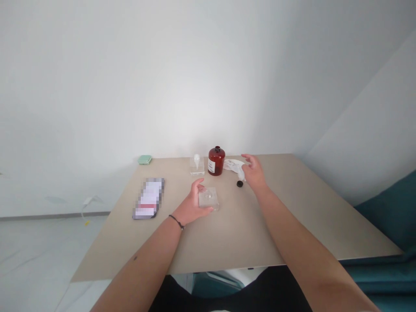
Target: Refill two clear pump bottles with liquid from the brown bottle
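Observation:
My left hand (191, 205) is closed around a clear square block (208, 197) with a round mark in its top, thumb along the near side and fingers on the far side. To the right, my right hand (254, 171) hovers by a crumpled white tissue (233, 164), with its thumb and index finger apart. A small whitish rounded object (241, 175) lies beside that hand, partly covered; I cannot tell its kind. A black cap (239, 183) rests just in front. Behind stands an uncapped brown bottle (216, 160) with a white label.
Left of the bottle sits another clear block (197, 172) with a white bulb-shaped piece (196, 160) at it. A phone (148, 198) lies on the table's left side, and a small green case (144, 159) at the back left corner. A wall borders the table's (227, 242) back.

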`<move>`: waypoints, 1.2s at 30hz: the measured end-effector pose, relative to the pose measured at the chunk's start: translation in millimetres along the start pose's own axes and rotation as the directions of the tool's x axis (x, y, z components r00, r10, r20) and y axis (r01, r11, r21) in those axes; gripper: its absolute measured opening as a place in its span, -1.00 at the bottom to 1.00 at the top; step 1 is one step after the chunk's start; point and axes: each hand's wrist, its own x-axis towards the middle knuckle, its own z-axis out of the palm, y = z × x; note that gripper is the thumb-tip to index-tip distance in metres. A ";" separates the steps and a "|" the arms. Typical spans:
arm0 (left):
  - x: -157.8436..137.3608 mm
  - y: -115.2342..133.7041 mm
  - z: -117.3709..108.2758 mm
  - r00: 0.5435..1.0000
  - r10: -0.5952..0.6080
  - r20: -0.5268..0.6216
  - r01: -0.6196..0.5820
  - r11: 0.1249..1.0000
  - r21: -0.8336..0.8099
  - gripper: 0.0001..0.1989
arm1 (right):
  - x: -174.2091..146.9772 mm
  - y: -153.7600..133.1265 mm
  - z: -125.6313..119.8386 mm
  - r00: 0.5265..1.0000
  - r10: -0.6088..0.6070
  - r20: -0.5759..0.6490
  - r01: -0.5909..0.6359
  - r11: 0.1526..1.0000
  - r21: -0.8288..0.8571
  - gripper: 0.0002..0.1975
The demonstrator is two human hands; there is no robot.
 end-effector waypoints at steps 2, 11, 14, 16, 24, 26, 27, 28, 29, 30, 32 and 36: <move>0.2 -2.8 -0.1 1.000 0.006 -0.001 -0.006 1.000 -0.009 0.03 | -9.4 11.3 -19.7 1.000 -0.030 0.003 0.030 0.983 -0.182 -0.59; -0.7 -10.1 -2.5 0.999 0.044 0.001 -0.044 0.999 -0.021 0.04 | -27.0 23.7 -38.5 0.947 0.134 0.292 0.099 0.743 -0.662 -0.49; -1.4 -10.1 -3.4 0.999 0.041 -0.010 -0.041 0.999 -0.015 0.05 | -25.0 23.1 -35.5 0.939 0.165 0.301 0.093 0.722 -0.686 -0.53; -1.4 -11.3 -3.7 0.999 0.045 -0.017 -0.046 0.999 -0.018 0.06 | -23.6 21.9 -37.2 0.938 0.178 0.298 0.083 0.719 -0.690 -0.60; 1.0 -7.3 2.3 0.993 0.067 -0.096 -0.078 0.989 -0.122 0.13 | -36.8 -18.3 -38.1 1.000 -0.031 -0.003 0.026 0.864 -0.503 -0.67; 0.7 -2.8 4.4 0.992 0.090 -0.084 -0.100 0.988 -0.121 0.13 | -47.2 -35.0 -25.5 0.993 -0.065 0.100 0.085 0.973 -0.213 -0.69; 0.3 -0.6 5.3 0.992 0.105 -0.071 -0.113 0.986 -0.123 0.13 | -52.6 -42.8 -18.2 0.976 -0.073 0.203 0.083 0.996 -0.040 -0.70; -0.2 1.3 6.2 0.991 0.121 -0.057 -0.127 0.984 -0.126 0.12 | -57.7 -50.0 -11.0 0.942 -0.089 0.323 0.061 0.993 0.097 -0.72; -0.8 2.8 7.1 0.990 0.136 -0.045 -0.140 0.982 -0.129 0.12 | -62.2 -56.2 -4.7 0.907 -0.125 0.401 0.048 0.979 0.197 -0.74; -1.3 3.8 7.9 0.988 0.149 -0.036 -0.152 0.980 -0.132 0.12 | -65.8 -61.3 0.5 0.879 -0.164 0.448 0.048 0.965 0.259 -0.76; -2.0 4.0 9.3 0.986 0.163 -0.023 -0.165 0.976 -0.139 0.11 | -70.0 -68.0 6.8 0.831 -0.244 0.500 0.093 0.947 0.308 -0.78; -1.6 1.4 12.0 0.987 0.158 -0.008 -0.158 0.978 -0.137 0.16 | -69.0 -70.1 8.6 0.751 -0.393 0.531 0.268 0.916 0.299 -0.76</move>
